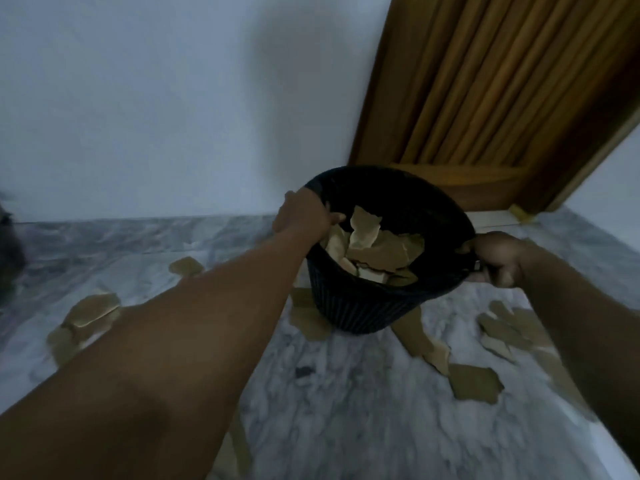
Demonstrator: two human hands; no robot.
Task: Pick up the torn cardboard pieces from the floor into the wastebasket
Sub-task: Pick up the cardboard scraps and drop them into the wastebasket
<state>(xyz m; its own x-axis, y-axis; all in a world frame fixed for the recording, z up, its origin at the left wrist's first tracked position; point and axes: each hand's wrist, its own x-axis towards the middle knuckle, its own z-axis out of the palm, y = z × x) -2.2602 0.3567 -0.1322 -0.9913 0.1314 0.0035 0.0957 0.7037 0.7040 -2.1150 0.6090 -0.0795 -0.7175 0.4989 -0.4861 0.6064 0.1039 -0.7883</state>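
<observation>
Nearest: marble floor (346,417), torn cardboard pieces (474,381) scattered over it, to left, centre and right, between our forearms and beside them. Past these we see black ribbed wastebasket (360,310), mouth tilted toward us, scraps around its base. Cardboard heap (379,249) lies inside. Our left hand (304,216) grips left rim, fingers curled over edge. Our right hand (498,259) clamps right rim, fingers folded round it. Beyond: white wall (156,116), wooden door (485,98) at right.
</observation>
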